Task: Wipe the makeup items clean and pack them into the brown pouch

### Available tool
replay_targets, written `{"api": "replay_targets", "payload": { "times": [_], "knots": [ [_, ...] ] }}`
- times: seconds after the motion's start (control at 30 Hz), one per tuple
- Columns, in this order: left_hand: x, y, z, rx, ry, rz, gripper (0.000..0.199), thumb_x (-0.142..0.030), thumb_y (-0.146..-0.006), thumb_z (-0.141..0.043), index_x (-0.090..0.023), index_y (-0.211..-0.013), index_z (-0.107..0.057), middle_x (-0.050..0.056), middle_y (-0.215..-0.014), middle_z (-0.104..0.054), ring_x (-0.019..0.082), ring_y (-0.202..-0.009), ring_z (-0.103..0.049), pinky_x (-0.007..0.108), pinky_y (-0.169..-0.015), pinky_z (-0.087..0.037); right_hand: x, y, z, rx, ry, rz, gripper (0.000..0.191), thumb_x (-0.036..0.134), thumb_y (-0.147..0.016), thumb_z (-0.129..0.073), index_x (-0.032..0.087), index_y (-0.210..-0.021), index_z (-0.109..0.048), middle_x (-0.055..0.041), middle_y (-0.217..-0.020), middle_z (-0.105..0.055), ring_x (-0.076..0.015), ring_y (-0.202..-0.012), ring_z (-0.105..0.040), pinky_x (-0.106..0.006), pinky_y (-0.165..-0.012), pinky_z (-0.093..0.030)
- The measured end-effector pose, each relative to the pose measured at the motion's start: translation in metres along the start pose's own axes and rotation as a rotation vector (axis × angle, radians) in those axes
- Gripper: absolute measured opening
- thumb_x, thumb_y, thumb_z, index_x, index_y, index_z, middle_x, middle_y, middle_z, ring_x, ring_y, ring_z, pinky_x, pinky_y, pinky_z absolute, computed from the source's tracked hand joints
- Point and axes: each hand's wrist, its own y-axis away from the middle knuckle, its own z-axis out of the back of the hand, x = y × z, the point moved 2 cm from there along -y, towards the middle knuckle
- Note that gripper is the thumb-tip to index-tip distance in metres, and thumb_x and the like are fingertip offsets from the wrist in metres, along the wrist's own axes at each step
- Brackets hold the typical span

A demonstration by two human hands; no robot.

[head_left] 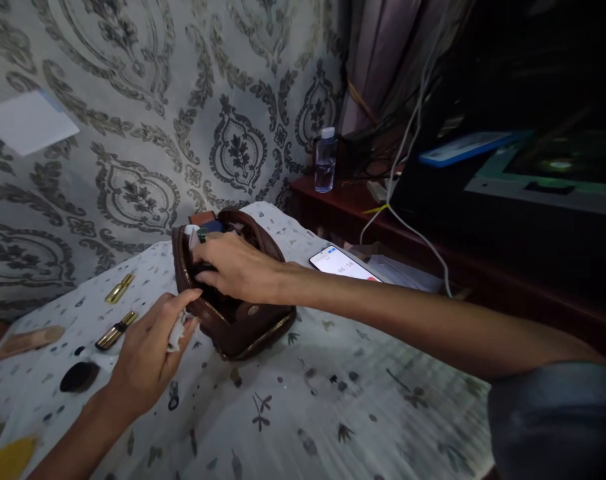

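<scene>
The brown zippered bag [243,328] lies open on the printed white sheet [283,413]. The right hand [240,267] reaches inside, its grip too hidden to tell; the left hand [145,343] holds crumpled white tissue [177,333] against the bag's rim.

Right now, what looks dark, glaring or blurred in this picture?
Head view: dim overall, the upper right nearly black; the smartphone screen glows bright; the brown zippered bag is shadowed inside around the right hand; the blue-grey sleeve looks soft.
</scene>
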Motion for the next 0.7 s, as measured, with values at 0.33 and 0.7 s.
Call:
{"api": "replay_targets", "payload": {
  "times": [0.33, 0.7],
  "knots": [
    [0.003, 0.001, -0.003, 0.001, 0.053, 0.000, 0.029, -0.022, -0.101, -0.040, -0.018, -0.129, -0.047, 0.002, -0.086, -0.055, 0.014, -0.070, -0.059, 0.022, -0.061, -0.046, -0.002, -0.009, -0.003, 0.047, -0.170, -0.162, 0.020, 0.003, -0.082, -0.053, 0.014, -0.098, -0.057, -0.0011, -0.071, -0.062, -0.0149, -0.065, -0.057, -0.023, -0.057, -0.037],
    [0.004, 0.003, -0.002, 0.022, 0.115, 0.010, 0.038, -0.017, -0.098, -0.041, -0.020, -0.136, -0.046, 0.001, -0.083, -0.052, 0.013, -0.066, -0.055, 0.022, -0.059, -0.045, -0.005, 0.013, 0.012, -0.240, -0.214, -0.156, 0.011, 0.008, -0.084, -0.056, 0.017, -0.090, -0.057, 0.0037, -0.068, -0.061, -0.0113, -0.064, -0.058, -0.022, -0.063, -0.039]
  ]
}}
